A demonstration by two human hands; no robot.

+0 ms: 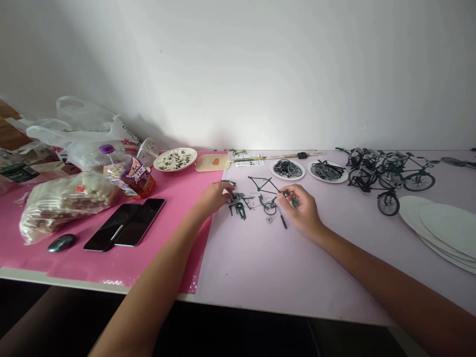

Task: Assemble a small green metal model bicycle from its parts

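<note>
The thumb and fingers of my right hand (300,207) pinch one end of a dark green miniature bicycle frame (259,182), raised over the purple sheet. Another small green piece (295,202) shows at those fingers; its kind is unclear. On the other side, my left hand (214,198) has its fingers closed at a small curved dark green part (229,184). Between the hands lie loose bicycle parts (240,204), a small black wheel (270,208), a small metal piece (268,219) and a black-handled screwdriver (283,221).
Plates of black parts (287,169) and wheels (327,171) stand at the back. Finished-looking miniature bicycles (390,171) and stacked white plates (446,228) are on the right. Phones (124,225), a drink bottle (128,173), bags (69,201) and a plate of small pieces (174,160) occupy the left.
</note>
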